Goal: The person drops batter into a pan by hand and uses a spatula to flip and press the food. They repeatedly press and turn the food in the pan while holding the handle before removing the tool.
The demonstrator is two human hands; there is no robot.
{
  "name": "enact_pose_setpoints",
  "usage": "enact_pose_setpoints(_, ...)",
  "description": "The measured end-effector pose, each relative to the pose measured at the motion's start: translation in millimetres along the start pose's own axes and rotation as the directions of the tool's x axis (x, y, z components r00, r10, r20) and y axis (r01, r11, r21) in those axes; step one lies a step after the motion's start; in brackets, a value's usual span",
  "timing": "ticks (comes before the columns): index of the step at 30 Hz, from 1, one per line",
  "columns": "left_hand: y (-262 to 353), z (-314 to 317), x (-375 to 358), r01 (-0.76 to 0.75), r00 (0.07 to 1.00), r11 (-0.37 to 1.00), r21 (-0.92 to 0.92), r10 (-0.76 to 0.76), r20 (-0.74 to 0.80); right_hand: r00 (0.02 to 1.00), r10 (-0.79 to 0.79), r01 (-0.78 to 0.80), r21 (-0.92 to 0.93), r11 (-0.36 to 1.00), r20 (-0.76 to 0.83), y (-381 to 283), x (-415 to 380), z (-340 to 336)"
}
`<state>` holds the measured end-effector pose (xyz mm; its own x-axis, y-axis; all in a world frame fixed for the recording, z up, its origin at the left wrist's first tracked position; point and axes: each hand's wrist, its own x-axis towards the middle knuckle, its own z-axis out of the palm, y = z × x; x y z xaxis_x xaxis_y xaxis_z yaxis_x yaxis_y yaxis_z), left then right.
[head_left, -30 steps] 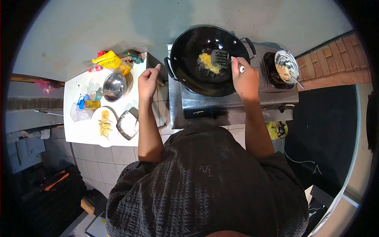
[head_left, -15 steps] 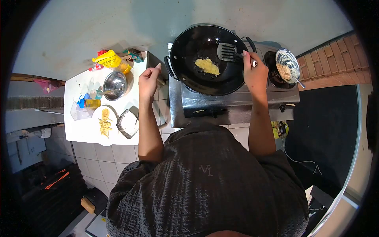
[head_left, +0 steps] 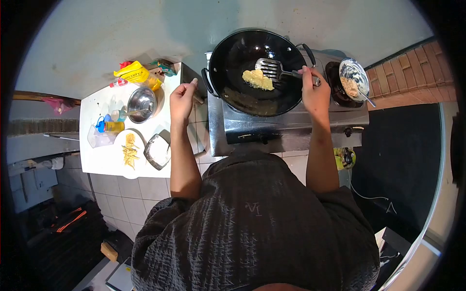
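In the head view, my right hand [head_left: 315, 94] grips the handle of a slotted spatula [head_left: 268, 69] over the black wok [head_left: 276, 106]. The spatula's blade is right at the upper edge of a yellow, battered-looking piece of food [head_left: 258, 81] frying in the wok. My left hand [head_left: 182, 100] hovers left of the wok, beside its loop handle [head_left: 208, 83] and apart from it. Its fingers are curled in with the thumb raised, and nothing shows between them.
The wok stands on a steel gas stove [head_left: 281, 130]. Right of it, a bowl [head_left: 357, 72] with pale batter and a spoon sits over the other burner. On the white table [head_left: 97, 162] are a metal bowl [head_left: 141, 104], a plate [head_left: 138, 165] of thin strips, and a square dish [head_left: 158, 151].
The spatula has moved left and slightly down to the food's edge, its blade now turned differently. The food has shifted slightly right. My left hand stays about where it was.
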<state>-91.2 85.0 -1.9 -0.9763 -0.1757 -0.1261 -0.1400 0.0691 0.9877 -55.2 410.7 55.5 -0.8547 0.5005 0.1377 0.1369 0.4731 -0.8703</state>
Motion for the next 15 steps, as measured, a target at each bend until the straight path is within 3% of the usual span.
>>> enact_pose_setpoints(5,-3,1,2,0.007,1.0,1.0,-0.009,-0.007,0.006,0.989,-0.141,0.14,0.025,0.99,0.033,-3,-8,-8)
enact_pose_setpoints(11,-3,2,6,-0.015,1.0,1.0,-0.018,0.016,0.006,0.993,-0.08,0.076,0.056,0.996,0.081,-14,-23,-18)
enact_pose_setpoints(15,10,3,3,0.06,0.998,0.998,0.008,-0.06,0.0,0.991,-0.119,0.116,0.062,0.991,0.058,-15,-30,-21)
